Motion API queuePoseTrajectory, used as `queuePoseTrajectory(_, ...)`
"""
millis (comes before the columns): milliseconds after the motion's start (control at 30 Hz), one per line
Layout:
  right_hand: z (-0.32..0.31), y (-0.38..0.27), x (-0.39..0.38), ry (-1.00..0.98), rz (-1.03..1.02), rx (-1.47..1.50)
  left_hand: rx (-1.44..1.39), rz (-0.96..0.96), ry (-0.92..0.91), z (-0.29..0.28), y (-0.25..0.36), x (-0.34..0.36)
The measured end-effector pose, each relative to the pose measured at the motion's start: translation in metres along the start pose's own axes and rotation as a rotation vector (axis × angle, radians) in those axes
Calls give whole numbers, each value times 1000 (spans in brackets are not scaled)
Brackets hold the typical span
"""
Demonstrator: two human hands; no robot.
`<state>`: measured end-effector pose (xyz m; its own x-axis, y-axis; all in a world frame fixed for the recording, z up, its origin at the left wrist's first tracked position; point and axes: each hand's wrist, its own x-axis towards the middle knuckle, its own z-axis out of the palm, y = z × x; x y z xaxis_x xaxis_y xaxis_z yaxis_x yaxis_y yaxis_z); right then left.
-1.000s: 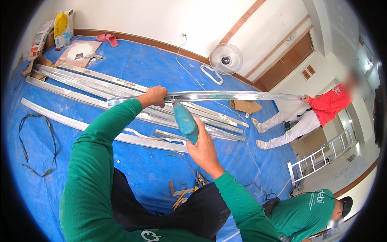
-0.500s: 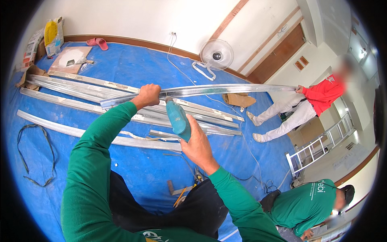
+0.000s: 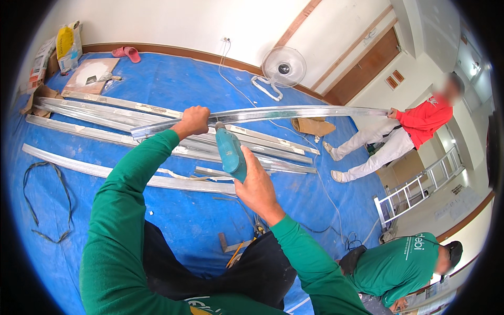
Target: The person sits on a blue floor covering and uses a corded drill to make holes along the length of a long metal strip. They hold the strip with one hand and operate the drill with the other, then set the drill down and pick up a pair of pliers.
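My left hand (image 3: pixel 192 121) is closed around a long silvery metal channel (image 3: pixel 294 112) near its left end. In my right hand (image 3: pixel 258 184) is a teal power drill (image 3: pixel 230 152), gripped from behind. The drill's tip meets the channel's near side, just right of my left fist. At the channel's far right end a person in a red top (image 3: pixel 425 121) holds it up with their hands. Under the raised channel, several more metal channels (image 3: pixel 105 135) lie on a blue tarp (image 3: pixel 131 223).
A fan (image 3: pixel 283 68) stands by the far wall with a cord on the tarp. A ladder (image 3: pixel 417 189) is at the right. Another person in green (image 3: pixel 396 268) bends at the lower right. Bags (image 3: pixel 67 47) stand back left; hand tools (image 3: pixel 242 247) lie near my knees.
The view has shifted very slightly. The person in red has lifted their head a little; my hands, the drill and the channel keep nearly the same places.
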<state>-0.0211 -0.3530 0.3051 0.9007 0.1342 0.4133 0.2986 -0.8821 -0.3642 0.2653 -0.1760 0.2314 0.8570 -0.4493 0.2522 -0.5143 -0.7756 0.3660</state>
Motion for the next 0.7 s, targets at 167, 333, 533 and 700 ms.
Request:
queuePoseTrajectory(167,2,3,9,-12,87,53,8,23,-4,-7,8,-1)
queuePoseTrajectory(333,-5,-12,9,-8,41,44,26,-12,-55,-17,0,3)
queuePoseTrajectory(533,-27,-27,-24,93,37,109,-65,82,-57,-19,-24,3)
queuePoseTrajectory(700,-50,-24,-52,60,191,195,-260,99,-476,-30,-86,6)
